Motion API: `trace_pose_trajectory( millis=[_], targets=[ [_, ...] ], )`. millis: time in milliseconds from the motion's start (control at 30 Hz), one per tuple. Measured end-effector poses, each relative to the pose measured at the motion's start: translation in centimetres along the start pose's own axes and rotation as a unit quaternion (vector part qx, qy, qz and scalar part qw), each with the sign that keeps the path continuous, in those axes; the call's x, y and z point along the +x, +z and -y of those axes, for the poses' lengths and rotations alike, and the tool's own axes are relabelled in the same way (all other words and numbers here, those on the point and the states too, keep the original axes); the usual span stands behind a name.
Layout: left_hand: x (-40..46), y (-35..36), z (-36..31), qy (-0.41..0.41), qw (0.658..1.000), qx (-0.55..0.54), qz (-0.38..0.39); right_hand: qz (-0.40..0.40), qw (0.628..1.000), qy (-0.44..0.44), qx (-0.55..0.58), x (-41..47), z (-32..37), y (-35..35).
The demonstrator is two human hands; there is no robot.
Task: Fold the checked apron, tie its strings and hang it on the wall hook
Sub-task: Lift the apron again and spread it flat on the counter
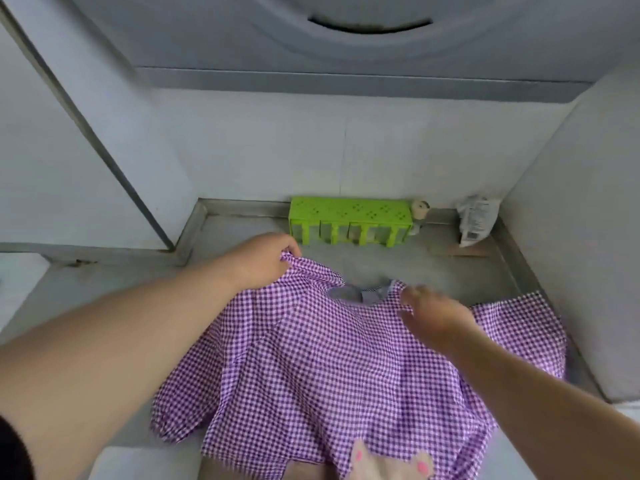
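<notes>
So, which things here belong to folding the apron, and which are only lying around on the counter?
Belong to the job:
- checked apron, spread on the counter
- left hand, gripping the apron's top left corner
- right hand, blurred, at the neckline

Just lying about:
- green rack by the back wall
- small roll beside it
- plastic packet in the corner

No wall hook is in view.

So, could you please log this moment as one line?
stage: spreading | purple checked apron on counter | left hand grips top corner | right hand blurred at neckline
</notes>
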State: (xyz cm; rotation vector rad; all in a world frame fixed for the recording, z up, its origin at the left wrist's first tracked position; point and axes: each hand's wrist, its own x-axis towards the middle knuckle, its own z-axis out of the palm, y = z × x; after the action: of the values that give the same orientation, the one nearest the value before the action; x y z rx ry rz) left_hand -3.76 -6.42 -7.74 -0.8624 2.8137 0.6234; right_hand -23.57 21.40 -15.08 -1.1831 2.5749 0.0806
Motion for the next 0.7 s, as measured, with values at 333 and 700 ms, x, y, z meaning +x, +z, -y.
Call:
trace_pose_trajectory(
  millis=[333,700],
  targets=[
    [0.9,4.6,6.7,-0.06,0.992,-0.107,0.017,0.168,0.986,-0.008,-0.012,2.7,7.3,10.8],
    [1.4,8.1,7.4,-0.031,0.968,-0.234,0.084,0.159,0.986,-0.027,0.047,5.5,16.7,10.0]
  ],
)
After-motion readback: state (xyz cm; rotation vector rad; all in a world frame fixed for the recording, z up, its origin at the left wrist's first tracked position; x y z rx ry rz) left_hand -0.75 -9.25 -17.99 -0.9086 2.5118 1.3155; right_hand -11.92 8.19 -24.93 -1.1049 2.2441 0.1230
